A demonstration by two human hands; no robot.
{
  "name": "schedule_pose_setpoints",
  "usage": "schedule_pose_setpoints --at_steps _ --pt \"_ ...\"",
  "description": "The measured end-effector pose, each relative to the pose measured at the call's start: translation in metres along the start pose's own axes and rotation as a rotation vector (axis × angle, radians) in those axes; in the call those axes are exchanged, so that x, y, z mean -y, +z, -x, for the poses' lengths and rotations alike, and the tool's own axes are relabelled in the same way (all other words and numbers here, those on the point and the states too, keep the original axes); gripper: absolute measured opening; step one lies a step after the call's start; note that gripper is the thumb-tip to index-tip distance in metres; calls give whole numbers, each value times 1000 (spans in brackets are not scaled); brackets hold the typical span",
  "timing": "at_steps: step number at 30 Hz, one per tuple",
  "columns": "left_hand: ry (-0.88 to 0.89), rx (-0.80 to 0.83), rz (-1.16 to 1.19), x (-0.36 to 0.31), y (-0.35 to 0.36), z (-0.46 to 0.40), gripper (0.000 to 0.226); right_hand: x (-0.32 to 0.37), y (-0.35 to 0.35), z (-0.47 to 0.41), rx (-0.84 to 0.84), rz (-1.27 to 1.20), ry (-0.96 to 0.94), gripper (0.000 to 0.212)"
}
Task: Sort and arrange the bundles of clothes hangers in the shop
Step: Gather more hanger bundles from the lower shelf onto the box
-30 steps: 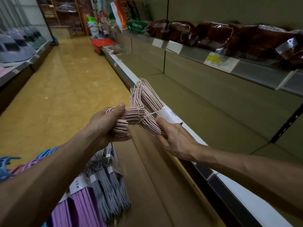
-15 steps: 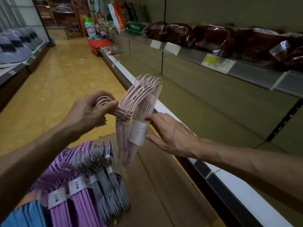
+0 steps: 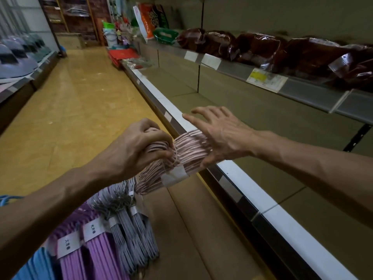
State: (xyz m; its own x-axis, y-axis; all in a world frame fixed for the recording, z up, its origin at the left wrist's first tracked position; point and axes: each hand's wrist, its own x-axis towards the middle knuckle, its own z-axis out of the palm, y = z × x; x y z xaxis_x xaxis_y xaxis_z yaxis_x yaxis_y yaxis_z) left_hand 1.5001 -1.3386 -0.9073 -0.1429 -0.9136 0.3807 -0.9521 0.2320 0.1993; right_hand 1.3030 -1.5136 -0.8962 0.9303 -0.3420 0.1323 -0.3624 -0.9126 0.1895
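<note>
Pale pink wire hanger bundle (image 3: 187,156), paper-banded, held above the cardboard box (image 3: 201,229). Left hand (image 3: 133,150) fisted round the hooks; right hand (image 3: 220,134) fingers spread, palm against the bundle.

The bundle of thin wire hangers (image 3: 188,150) at centre is pale pink, banded with a white paper label (image 3: 175,176). At seven o'clock lie grey wire hanger bundles (image 3: 131,225), lilac plastic hanger bundles (image 3: 94,255) with white labels printed in black characters, and sky-blue hangers (image 3: 38,265). At two o'clock, glossy dark-red packets (image 3: 262,47) sit above a yellow-and-white shelf tag (image 3: 266,79).
</note>
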Motion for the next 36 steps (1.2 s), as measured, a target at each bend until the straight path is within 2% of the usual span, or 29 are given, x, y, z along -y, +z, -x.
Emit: schedule_pose_setpoints --at_steps 3,6,11,14,18,22,24,27,31,36 --pt "70 65 -1 -6 2 -2 46 0 5 2 177 -1 -32 133" --pt "112 101 -2 -10 3 -4 48 7 16 8 251 -77 -78 122" --pt "149 133 -2 -9 3 -8 49 19 32 21 112 -174 -92 74" --pt "139 110 -11 -4 -2 -12 48 25 36 25 29 -226 -33 67" --pt "71 78 -31 2 -5 -16 53 35 38 25 -25 -286 138 78" --pt "-6 -16 0 7 -8 -10 59 53 60 18 -42 -340 308 69" --pt "-60 -65 7 12 -15 -5 54 63 71 15 -39 -410 408 71" --pt "-170 -103 45 24 -23 8 45 82 90 11 25 -522 521 87" --pt "-330 -144 130 42 -25 26 35 103 112 1 45 -637 597 88" --pt "-450 -234 260 57 -22 42 24 122 138 -14 15 -742 700 95"
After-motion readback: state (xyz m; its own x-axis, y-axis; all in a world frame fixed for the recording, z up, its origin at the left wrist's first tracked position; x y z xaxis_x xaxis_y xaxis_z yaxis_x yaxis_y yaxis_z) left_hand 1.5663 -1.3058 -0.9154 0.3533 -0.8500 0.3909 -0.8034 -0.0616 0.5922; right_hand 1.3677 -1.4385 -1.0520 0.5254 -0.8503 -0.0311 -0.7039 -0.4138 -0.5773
